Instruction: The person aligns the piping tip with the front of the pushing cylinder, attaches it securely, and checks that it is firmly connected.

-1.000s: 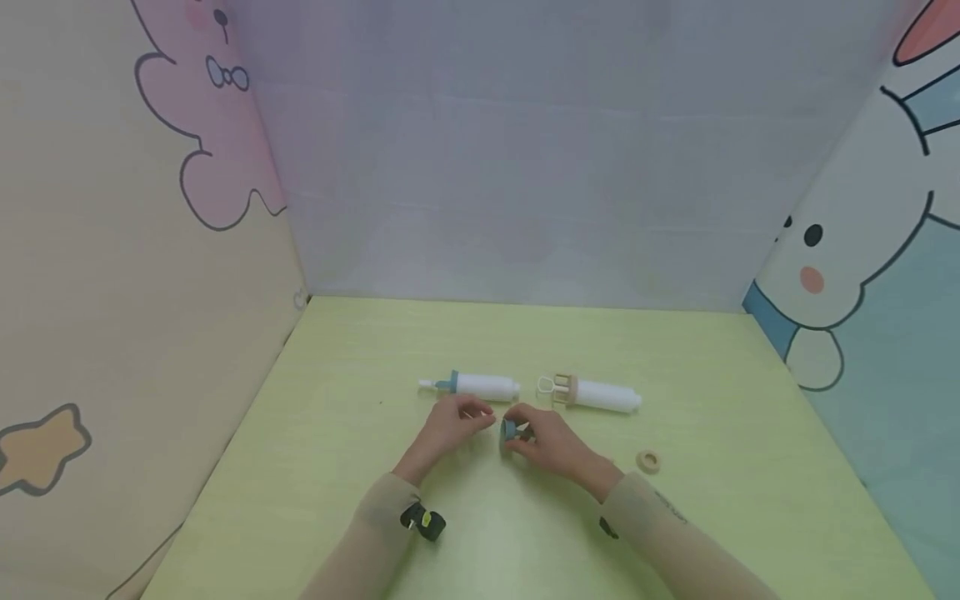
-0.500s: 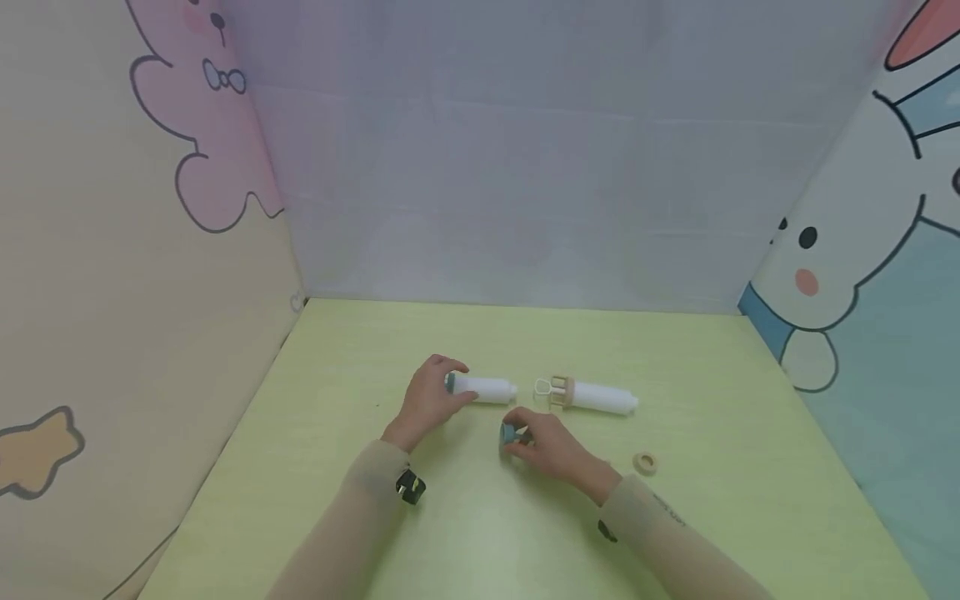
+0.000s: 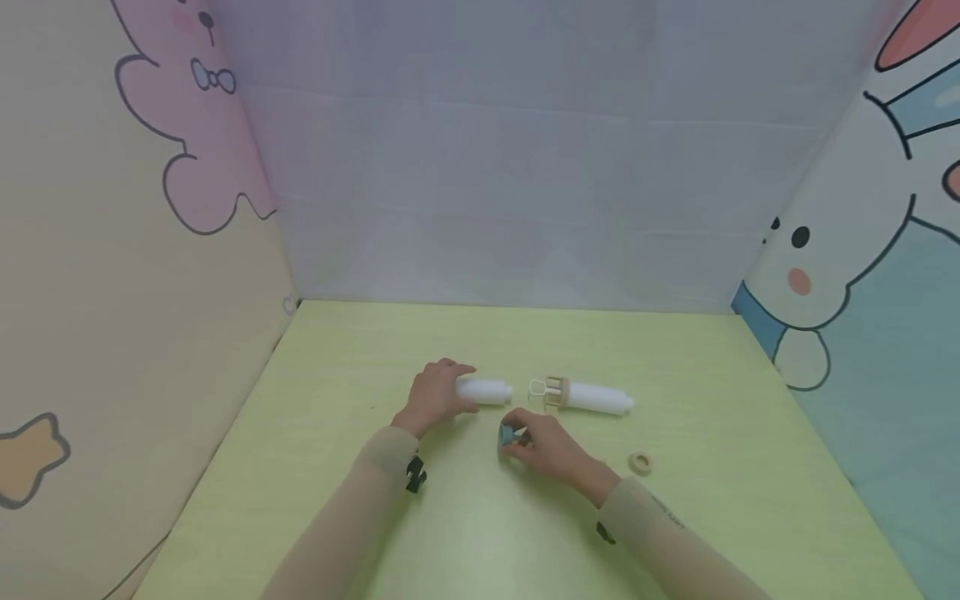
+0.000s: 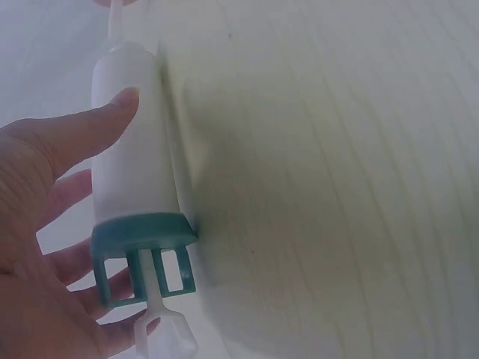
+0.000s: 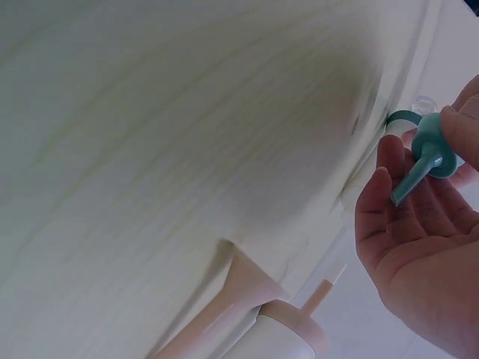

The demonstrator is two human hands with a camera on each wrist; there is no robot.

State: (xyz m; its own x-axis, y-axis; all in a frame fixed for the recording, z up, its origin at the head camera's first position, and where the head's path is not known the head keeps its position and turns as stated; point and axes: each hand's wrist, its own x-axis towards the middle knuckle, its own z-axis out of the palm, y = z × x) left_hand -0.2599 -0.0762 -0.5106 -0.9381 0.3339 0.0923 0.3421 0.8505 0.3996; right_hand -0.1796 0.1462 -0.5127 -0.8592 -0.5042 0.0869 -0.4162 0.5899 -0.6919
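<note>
One small, stemmed teal plastic cup (image 5: 428, 140) sits pinched in the right hand (image 3: 551, 446); the left hand (image 3: 435, 396) spans a white plastic cylinder (image 3: 483, 392), whether gripping is unclear. Both are between the side edges of the yellow-green surface (image 3: 750, 467). They should be light, stiff, slightly slippery: hold the cylinder mid-body, the cup by its rim.

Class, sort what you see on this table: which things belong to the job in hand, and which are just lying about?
In the job:
green-collared syringe, gripped by the left hand
green nozzle, held in the right hand

Seemingly just lying about:
tan-collared syringe
tan ring
</note>
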